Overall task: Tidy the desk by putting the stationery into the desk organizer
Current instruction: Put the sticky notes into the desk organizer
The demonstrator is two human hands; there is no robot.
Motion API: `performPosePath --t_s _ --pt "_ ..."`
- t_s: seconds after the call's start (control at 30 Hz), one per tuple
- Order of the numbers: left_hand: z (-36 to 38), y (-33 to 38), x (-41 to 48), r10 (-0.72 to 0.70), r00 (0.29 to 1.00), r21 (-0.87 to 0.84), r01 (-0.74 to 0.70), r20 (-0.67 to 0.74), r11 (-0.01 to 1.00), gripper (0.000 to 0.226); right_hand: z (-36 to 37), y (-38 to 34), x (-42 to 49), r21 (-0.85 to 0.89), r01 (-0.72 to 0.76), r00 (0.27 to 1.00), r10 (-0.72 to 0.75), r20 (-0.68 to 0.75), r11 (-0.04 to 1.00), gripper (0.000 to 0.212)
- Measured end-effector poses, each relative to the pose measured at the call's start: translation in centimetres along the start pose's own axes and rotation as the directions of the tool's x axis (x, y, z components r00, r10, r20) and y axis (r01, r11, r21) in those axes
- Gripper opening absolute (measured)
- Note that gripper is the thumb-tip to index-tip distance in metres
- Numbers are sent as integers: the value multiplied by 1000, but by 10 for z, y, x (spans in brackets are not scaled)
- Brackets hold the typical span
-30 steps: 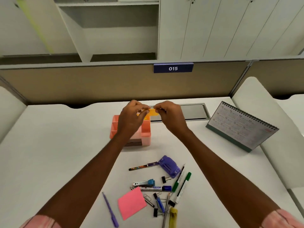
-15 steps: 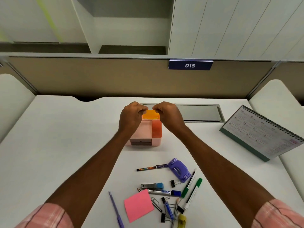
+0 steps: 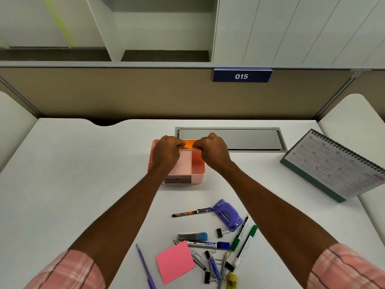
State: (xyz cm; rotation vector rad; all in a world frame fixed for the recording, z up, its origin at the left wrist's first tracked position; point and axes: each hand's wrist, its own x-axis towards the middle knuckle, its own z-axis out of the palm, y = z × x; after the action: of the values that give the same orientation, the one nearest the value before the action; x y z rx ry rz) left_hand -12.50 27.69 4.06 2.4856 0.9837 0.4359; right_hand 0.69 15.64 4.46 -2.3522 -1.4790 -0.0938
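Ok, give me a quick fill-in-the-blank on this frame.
1. The left hand and right hand pinch a pad coloured ___.
2. They hold it over the organizer, which is ___.
3. The sign reads ___.
4. The calendar stands ___ of the organizer.
Missing: orange; pink; 015; right.

The left hand point(image 3: 166, 152) and right hand point(image 3: 213, 151) pinch orange notes point(image 3: 188, 144) (over organizer point(image 3: 197, 168)).
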Motion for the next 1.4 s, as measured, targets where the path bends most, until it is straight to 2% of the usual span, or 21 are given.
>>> performPosePath --t_s 0.23,0.4,0.6,0.77,0.87,1.03,1.23,1.4 --pt "-2 2 2 12 1000 54 -12 8 998 27 6 -2 1 -7 30 998 -29 53 1000 35" --pt "-5 -2 -2 76 997 78 -74 -22 994 27 3 -3 1 46 -7 1000 6 17 999 29" --pt "-9 1 -12 92 990 31 -89 -103 996 25 -7 -9 -5 117 -20 999 24 -37 993 27" --pt "-7 13 -34 58 984 -84 -73 -166 994 21 -10 -18 -22 168 -39 994 55 -96 985 26" --pt "-6 21 -54 49 989 -153 -70 -137 986 24 -13 -25 -42 254 -26 989 63 -137 967 25" --pt "-7 28 -100 38 992 -225 -64 -119 972 20 -17 -38 -88 365 -25 990 74 -121 931 26" --pt "-8 18 -163 17 999 -286 -25 -27 958 15 -11 -51 -145 439 -97 995 92 32 893 23" --pt "-7 4 -205 -49 986 -195 80 158 978 18 -8 -59 -188 489 -195 978 130 164 850 21"
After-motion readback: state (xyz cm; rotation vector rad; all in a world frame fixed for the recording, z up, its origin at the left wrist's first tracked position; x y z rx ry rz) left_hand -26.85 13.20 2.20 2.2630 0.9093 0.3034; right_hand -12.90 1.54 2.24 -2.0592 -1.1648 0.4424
